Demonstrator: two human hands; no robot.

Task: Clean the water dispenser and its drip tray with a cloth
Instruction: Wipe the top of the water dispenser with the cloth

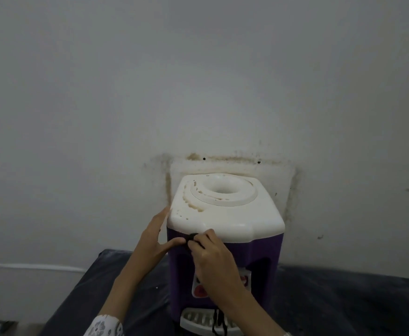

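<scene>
Water dispenser (225,238): stands at the lower middle of the frame, against a pale wall; purple body, white top with a round bottle socket and brownish stains around the ring.
Drip tray (198,320): white, slotted, at the foot of the dispenser's front, near the bottom edge of the frame; partly hidden by the right forearm.
Cloth (192,238): dark, bunched small, pressed to the purple front just under the white top's front edge; most of it is covered by fingers.
Right hand (213,260): fingers curled round the cloth, knuckles up, in front of the dispenser's upper front panel.
Left hand (156,236): fingers straight and flat along the dispenser's left side, fingertips at the white top's left corner; the thumb reaches across the front and touches the cloth.
Buttons (246,280): red, on a pale panel on the dispenser front, mostly hidden behind the right hand.
Table (344,304): dark covered surface under the dispenser, across the bottom of the frame.
Wall (198,81): grey-white, with brown staining outlining a rectangle behind the dispenser.
Sleeve (105,327): white, patterned, at the bottom edge on the left arm.
</scene>
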